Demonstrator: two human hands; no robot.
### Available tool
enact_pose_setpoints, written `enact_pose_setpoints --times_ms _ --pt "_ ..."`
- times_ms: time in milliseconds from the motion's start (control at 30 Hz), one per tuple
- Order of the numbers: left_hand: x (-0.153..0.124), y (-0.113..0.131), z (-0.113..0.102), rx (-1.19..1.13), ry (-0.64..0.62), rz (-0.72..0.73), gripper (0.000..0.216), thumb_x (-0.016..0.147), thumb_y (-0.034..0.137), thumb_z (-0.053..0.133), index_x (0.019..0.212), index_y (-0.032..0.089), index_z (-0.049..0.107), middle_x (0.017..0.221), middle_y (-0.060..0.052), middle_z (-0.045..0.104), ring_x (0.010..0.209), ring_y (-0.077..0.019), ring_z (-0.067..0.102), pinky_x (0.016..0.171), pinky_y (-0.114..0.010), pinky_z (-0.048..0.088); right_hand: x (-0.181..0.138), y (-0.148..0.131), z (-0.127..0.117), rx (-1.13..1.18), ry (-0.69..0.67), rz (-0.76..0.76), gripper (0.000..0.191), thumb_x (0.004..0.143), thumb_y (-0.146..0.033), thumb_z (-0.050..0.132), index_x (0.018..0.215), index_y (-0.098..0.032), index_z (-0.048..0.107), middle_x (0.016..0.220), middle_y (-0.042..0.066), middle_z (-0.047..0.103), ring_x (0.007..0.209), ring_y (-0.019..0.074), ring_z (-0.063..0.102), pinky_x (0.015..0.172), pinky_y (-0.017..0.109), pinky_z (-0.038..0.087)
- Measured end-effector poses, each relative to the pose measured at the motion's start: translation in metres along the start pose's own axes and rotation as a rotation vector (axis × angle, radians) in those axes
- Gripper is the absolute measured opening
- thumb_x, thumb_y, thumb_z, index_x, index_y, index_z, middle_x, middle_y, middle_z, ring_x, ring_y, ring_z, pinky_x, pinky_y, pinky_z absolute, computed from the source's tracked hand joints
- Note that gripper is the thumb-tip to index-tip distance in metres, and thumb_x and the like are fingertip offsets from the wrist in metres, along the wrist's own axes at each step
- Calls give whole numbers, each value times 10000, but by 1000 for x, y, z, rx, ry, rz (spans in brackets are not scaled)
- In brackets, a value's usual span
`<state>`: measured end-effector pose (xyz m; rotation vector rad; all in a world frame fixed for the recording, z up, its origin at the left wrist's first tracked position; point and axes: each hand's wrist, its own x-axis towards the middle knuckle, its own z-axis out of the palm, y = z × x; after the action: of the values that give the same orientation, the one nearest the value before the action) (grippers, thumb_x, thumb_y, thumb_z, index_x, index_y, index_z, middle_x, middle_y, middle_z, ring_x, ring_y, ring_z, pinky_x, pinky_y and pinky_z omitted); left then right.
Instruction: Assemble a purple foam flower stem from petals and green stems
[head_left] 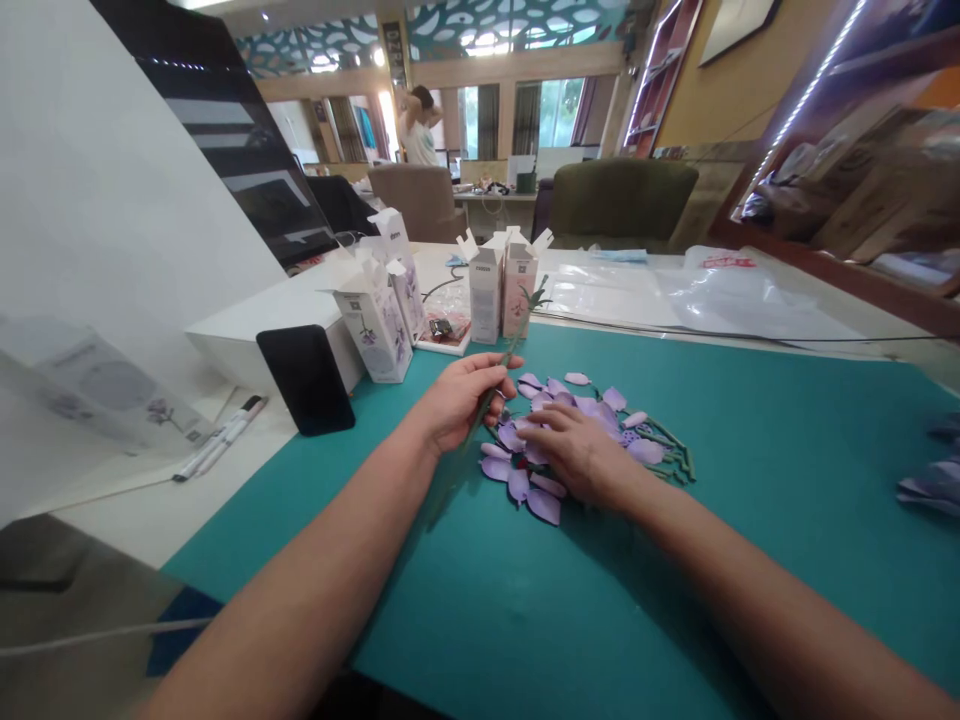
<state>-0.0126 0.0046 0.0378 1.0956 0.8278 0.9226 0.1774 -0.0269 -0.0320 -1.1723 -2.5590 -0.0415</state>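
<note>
Pinched in my left hand is a green artificial flower stem, held at a slant. Small green leaf-like tips spread out at its upper end, and its lower part is blurred. My right hand rests over a pile of purple flower petals, palm down with fingers apart. Whether its fingertips grip a petal I cannot see, but nothing shows held in it. Thin green stem pieces lie at the pile's right side.
A teal mat covers the desk. Printed boxes and open cartons stand behind it. On the left are a black phone-like slab and pens. Clear plastic bags lie at the back; a person is far off.
</note>
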Motion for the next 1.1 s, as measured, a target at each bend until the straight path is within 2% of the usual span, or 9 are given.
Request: enact_pose_setpoints --times_ms 133,333,500,633,767,967,1033,1100 --pt "-4 -3 3 -9 1 -13 190 812 165 547 979 126 630 613 20 555 409 -45 435 383 -168 338 2 -10 6 2 -78 -15 424 814 -183 567 1233 -245 581 1255 100 581 1193 281 440 966 463 381" --pt "-1 -16 -2 -73 -28 -40 202 794 180 571 983 129 622 623 24 551 411 -43 423 383 -165 330 -7 11 12 -68 -24 131 419 837 -87 455 1218 -189 596 1275 112 577 1206 284 442 975 450 376" --pt "2 -20 -13 -115 -53 -55 224 779 175 583 996 132 617 619 22 537 415 -51 418 386 -170 321 -12 17 -3 -26 41 157 411 826 -69 422 1159 -164 642 1168 133 630 1054 253 542 898 397 430" --pt "3 -19 -19 -133 -48 -62 237 772 193 603 1002 139 617 628 21 536 426 -48 418 403 -168 329 -19 8 -17 90 -40 108 383 856 -95 409 1093 -221 683 1032 103 660 917 221 565 801 358 450" --pt "4 -20 -18 -129 -51 -73 237 772 200 609 1000 136 618 625 20 540 421 -47 416 404 -169 331 -25 4 -13 46 -110 72 378 861 -95 427 1066 -260 698 1031 101 641 913 229 539 793 367 423" --pt "5 -22 -16 -121 -31 -98 207 792 160 567 991 128 615 622 18 540 411 -52 423 378 -167 328 -30 23 -13 -111 -56 199 457 845 -76 400 1197 -255 629 1143 109 612 967 258 519 817 394 408" --pt "4 -21 -15 -114 -34 -103 203 802 147 547 993 127 612 626 17 539 409 -52 424 369 -165 331 -35 31 -23 -69 -32 257 426 862 -95 379 1174 -224 640 1092 107 636 943 244 545 801 369 422" --pt "4 -21 -13 -110 -45 -106 195 807 140 538 988 127 611 627 17 536 410 -54 425 367 -166 341 -39 35 -36 15 -62 305 360 889 -157 385 1097 -214 673 993 91 667 885 224 579 759 333 436"
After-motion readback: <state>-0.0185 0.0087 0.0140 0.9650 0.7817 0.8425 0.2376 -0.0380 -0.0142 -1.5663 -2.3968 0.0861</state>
